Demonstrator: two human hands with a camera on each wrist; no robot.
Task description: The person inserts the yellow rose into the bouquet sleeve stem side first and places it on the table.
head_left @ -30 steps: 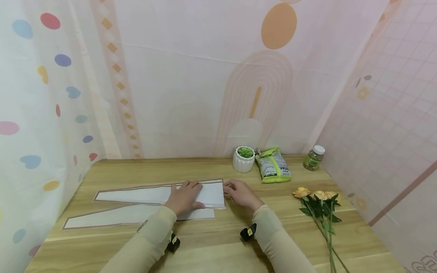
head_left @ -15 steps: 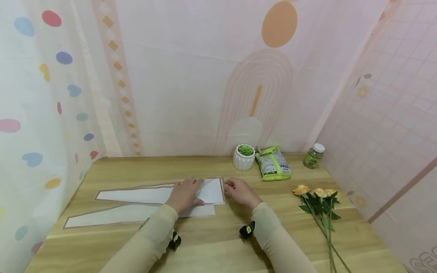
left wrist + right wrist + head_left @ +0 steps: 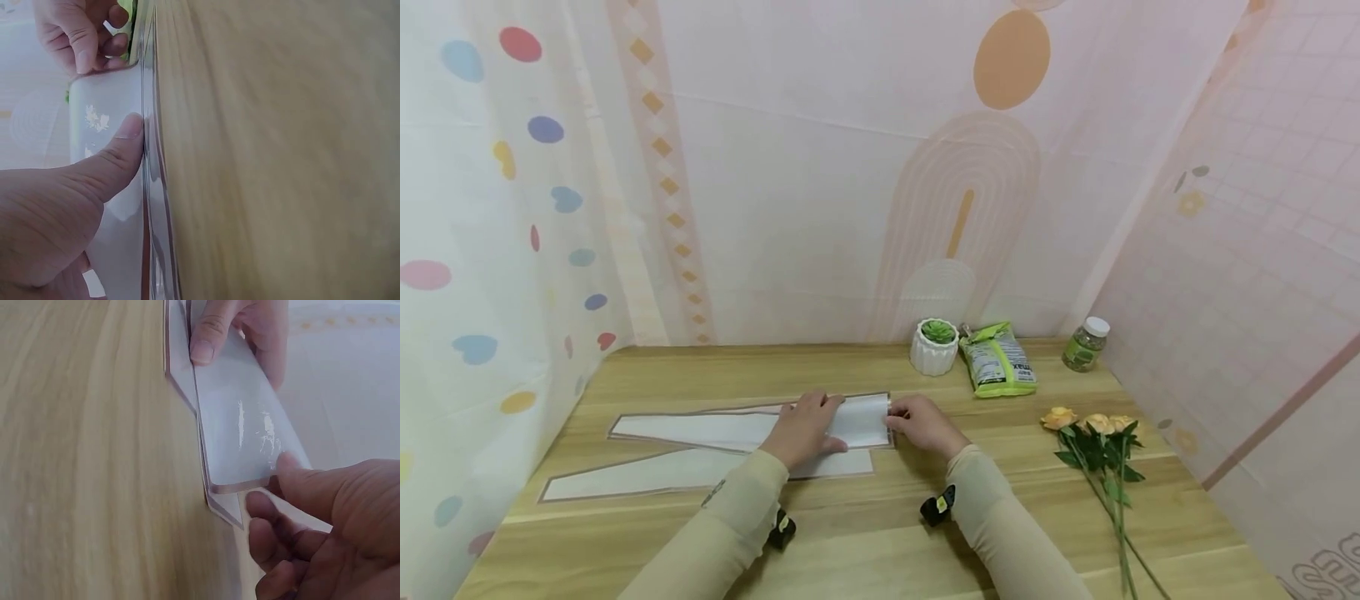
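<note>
Two long, glossy white flower wrapping sleeves with brown borders, tapering to the left, lie on the table. My left hand [image 3: 805, 429] rests over the upper sleeve [image 3: 692, 429], its thumb straight along the near edge in the left wrist view. The lower sleeve [image 3: 617, 483] sticks out on the near side, partly covered. At the wide right end, my right hand [image 3: 921, 423] pinches the upper sleeve's edge between thumb and forefinger. In the right wrist view that end bends up, slightly apart from the layer beneath. The left hand's other fingers are mostly hidden in the wrist views.
Behind stand a white pot with a succulent [image 3: 935, 346], a green and grey packet [image 3: 998, 362] and a white-lidded jar [image 3: 1086, 344]. Several peach roses [image 3: 1097, 427] with long stems lie to the right. Patterned curtains surround the wooden table [image 3: 850, 546].
The right hand has shifted slightly left over the upper sleeve's right edge, and that end now bends upward. My left hand has stayed nearly in place.
</note>
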